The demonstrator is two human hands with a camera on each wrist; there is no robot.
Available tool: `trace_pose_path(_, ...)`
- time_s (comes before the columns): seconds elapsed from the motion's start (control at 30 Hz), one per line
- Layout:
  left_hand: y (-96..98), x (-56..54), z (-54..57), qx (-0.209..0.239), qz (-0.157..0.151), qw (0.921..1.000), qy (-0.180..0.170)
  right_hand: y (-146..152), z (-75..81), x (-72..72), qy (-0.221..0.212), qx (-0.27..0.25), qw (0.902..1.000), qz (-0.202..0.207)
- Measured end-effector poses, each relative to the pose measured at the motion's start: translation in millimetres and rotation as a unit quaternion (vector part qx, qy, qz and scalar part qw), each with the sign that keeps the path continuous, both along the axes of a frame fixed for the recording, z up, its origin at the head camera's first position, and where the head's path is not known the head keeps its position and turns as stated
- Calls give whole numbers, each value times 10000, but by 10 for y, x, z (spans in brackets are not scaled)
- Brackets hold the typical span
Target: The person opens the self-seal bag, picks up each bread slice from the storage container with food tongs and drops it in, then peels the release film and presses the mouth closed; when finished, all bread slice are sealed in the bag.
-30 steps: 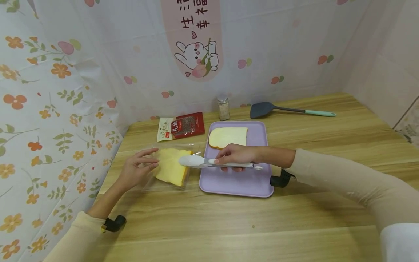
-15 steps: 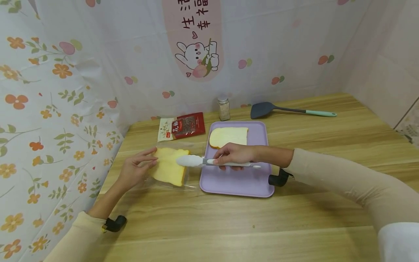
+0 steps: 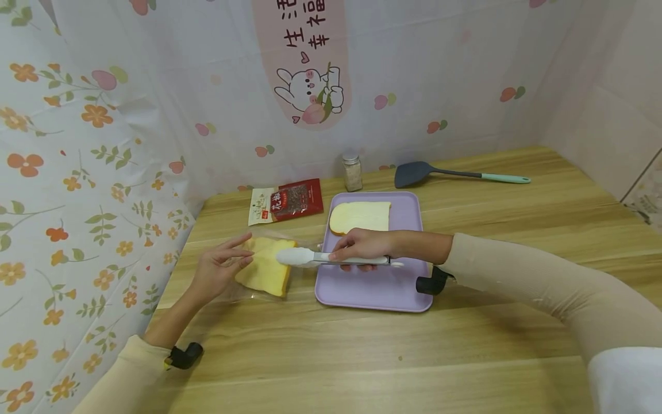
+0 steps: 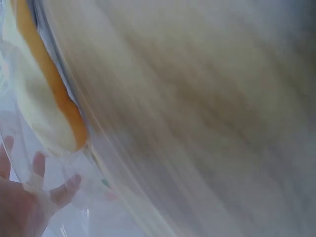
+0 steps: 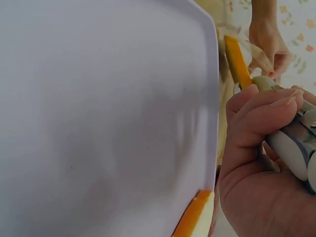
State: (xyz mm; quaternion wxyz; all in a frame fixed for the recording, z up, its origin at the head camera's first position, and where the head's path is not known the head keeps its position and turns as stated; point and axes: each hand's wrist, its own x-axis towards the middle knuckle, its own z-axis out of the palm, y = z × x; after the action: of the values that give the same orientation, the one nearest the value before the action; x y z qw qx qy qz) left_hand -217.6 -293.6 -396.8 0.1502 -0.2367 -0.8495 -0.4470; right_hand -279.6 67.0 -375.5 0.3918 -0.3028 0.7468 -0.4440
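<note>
My left hand (image 3: 217,268) pinches the left side of a clear plastic bag (image 3: 247,294) at the left of the table. A yellow bread slice (image 3: 261,273) with a brown crust lies tilted within the bag, its right edge toward the tray. My right hand (image 3: 362,247) grips a pair of tongs (image 3: 296,256) with white tips. Those tips lie on the slice's upper face near its right side; the lower tip is hidden. Seen from the right wrist, the fingers (image 5: 266,118) curl round the tongs' handle. The left wrist view is mostly blurred wood.
Under my right hand is a lilac tray (image 3: 372,299) bearing another bread slice (image 3: 360,217). Behind stand a red spice packet (image 3: 296,199) and a glass seasoning jar (image 3: 353,173). A spatula (image 3: 414,173) with a mint handle lies at the back right.
The right hand and tongs have shifted a little left, and the slice has moved left with them. The left hand stays nearly in place at the bag.
</note>
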Motion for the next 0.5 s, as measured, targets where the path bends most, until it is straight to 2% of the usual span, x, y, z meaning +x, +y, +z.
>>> trace_pose_path(0.17,6,-12,0,-131,139,9998,16,-14,9,-3,10,75,10000,-33)
trace_pose_path(0.5,-85,-99,36,-136,314,9989,-322,33,72,-14,4,263,9992,-315)
